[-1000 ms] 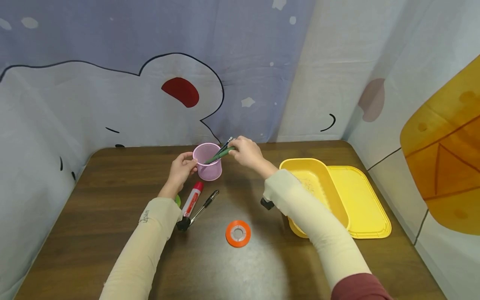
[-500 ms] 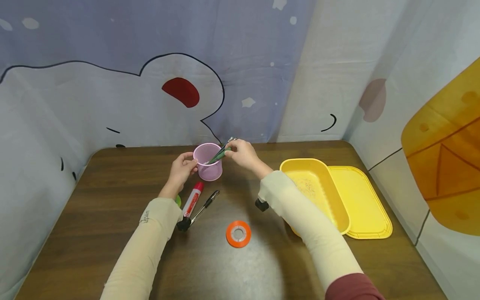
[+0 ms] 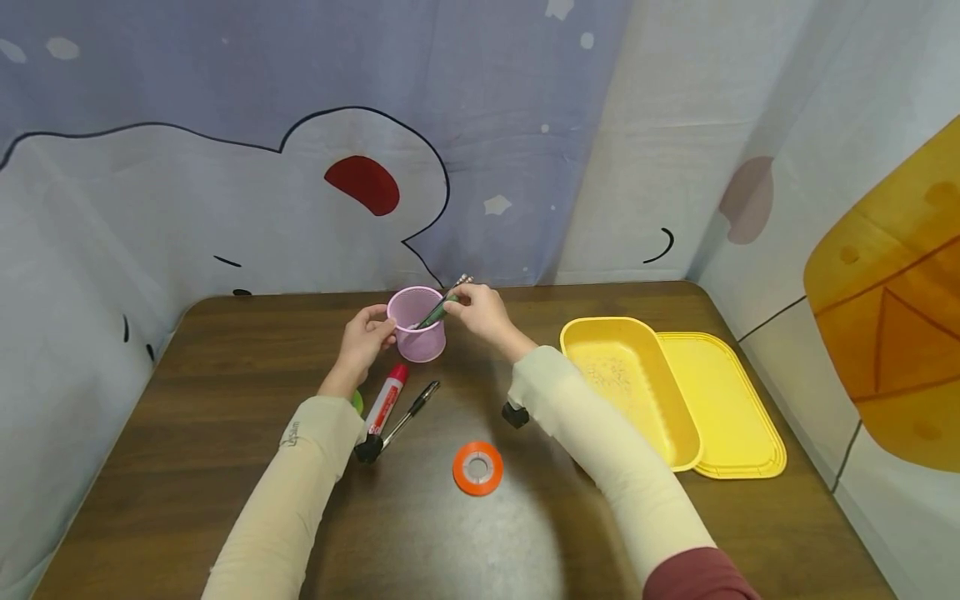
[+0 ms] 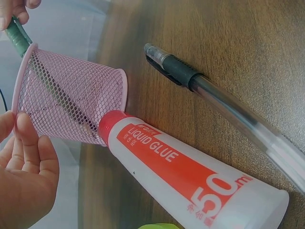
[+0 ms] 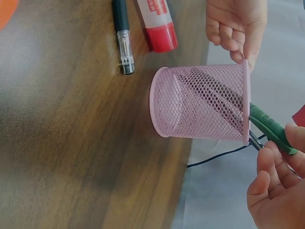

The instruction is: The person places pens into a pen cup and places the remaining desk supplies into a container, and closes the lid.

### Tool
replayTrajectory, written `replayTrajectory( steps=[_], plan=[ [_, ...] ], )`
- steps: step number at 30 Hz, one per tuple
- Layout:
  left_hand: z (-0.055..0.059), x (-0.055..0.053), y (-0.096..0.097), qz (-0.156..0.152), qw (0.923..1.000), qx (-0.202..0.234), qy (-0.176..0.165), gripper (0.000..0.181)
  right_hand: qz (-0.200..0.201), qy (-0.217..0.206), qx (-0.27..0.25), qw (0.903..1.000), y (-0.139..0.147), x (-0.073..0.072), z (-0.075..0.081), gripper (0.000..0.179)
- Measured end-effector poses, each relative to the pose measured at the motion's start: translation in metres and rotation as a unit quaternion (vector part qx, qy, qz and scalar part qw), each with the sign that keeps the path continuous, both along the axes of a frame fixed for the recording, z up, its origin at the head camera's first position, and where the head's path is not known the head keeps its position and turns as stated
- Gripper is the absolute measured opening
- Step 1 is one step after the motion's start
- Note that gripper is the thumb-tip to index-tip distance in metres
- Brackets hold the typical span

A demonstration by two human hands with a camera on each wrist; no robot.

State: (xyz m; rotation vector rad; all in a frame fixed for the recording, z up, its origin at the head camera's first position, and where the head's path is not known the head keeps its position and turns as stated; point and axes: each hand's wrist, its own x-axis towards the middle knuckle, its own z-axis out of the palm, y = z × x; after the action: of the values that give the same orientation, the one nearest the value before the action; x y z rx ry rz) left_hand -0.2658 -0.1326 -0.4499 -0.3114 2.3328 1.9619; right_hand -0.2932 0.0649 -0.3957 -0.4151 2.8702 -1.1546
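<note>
L hand (image 3: 365, 340) pinches cup (image 3: 422, 343) at rim, prob. to steady it; R hand (image 3: 482, 314) grips green pen (image 5: 261, 116), slanted w/ end inside

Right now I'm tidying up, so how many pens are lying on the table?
1: the black pen, right of the glue bottle. The sleeves could hide others; whatever the right hand holds slants into the pink cup.

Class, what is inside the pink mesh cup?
Green stationery and at least one slim dark stick slant into the cup. Its mesh partly covers them, obscuring tips and exact count.
</note>
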Motion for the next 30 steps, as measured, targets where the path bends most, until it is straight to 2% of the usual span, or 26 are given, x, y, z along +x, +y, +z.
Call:
replayTrajectory(
  steps=[13, 23, 30],
  plan=[
    [-0.001, 0.000, -0.001, 0.000, 1.0000, 0.006, 0.002, 0.040, 0.005, 0.019, -0.013, 0.9997, -0.009, 0.003, -0.001, 0.018],
    [-0.001, 0.000, -0.001, 0.000, 1.0000, 0.001, -0.001, 0.039, -0.014, 0.025, -0.018, 0.9994, -0.016, 0.001, -0.003, 0.016],
    [-0.001, 0.000, -0.001, 0.000, 1.0000, -0.001, 0.000, 0.040, -0.011, 0.017, -0.012, 0.9997, -0.017, 0.000, -0.008, 0.019]
  ],
)
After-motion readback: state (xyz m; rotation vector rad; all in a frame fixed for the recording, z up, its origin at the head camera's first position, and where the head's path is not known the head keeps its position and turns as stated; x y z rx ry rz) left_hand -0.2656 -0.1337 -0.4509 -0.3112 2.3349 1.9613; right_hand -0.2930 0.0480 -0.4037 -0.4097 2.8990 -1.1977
